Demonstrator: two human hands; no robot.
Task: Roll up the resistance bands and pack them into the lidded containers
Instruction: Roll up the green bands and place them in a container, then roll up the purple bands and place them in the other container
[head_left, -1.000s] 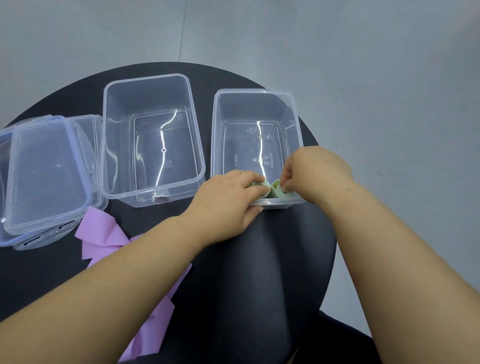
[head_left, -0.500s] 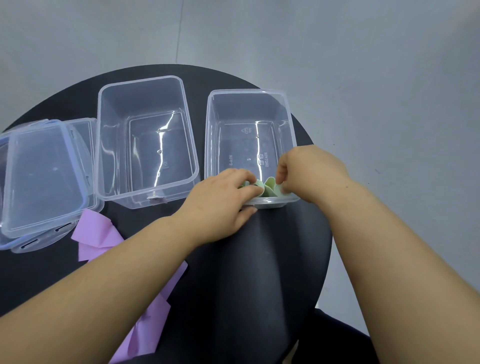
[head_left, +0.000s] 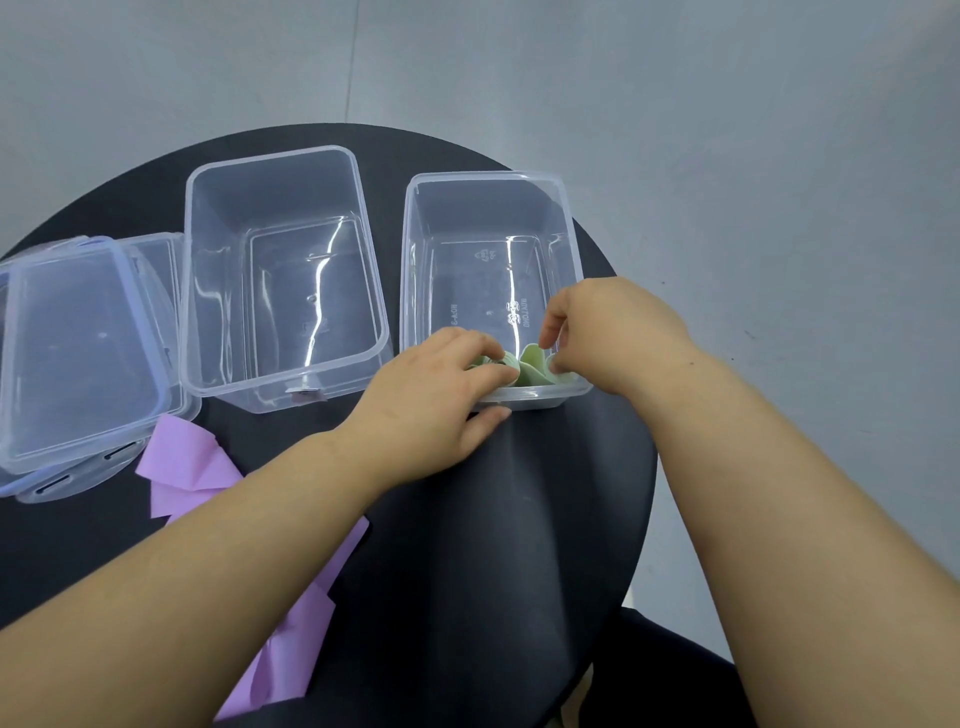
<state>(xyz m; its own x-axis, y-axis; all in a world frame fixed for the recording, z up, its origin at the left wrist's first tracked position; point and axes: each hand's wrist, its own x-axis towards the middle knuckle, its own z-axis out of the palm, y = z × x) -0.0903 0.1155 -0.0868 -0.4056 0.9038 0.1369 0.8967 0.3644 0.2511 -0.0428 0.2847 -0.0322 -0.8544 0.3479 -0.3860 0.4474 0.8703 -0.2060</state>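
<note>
Short of the right container (head_left: 488, 179) and to its left, loose and unrolled on the table (head_left: 519, 519): purple band (head_left: 182, 467), next in line by the look of it. At the container's near wall, left hand (head_left: 431, 395) reaching over the rim, fingers curled onto the green band (head_left: 530, 364), thumb outside the wall; right hand (head_left: 608, 332) just across from it, fingertips pinching the band's other side. Green band inside the container, hard against that near wall, coil looking partly sprung. Best done by squeezing the coil tight from both sides, pressing it down to the floor in the near corner, then letting go one hand at a time to stop it springing open. Further in, floor to spare for more rolls. Left of the container, a second open container (head_left: 270, 161); further left again, stacked lids (head_left: 78, 353).
</note>
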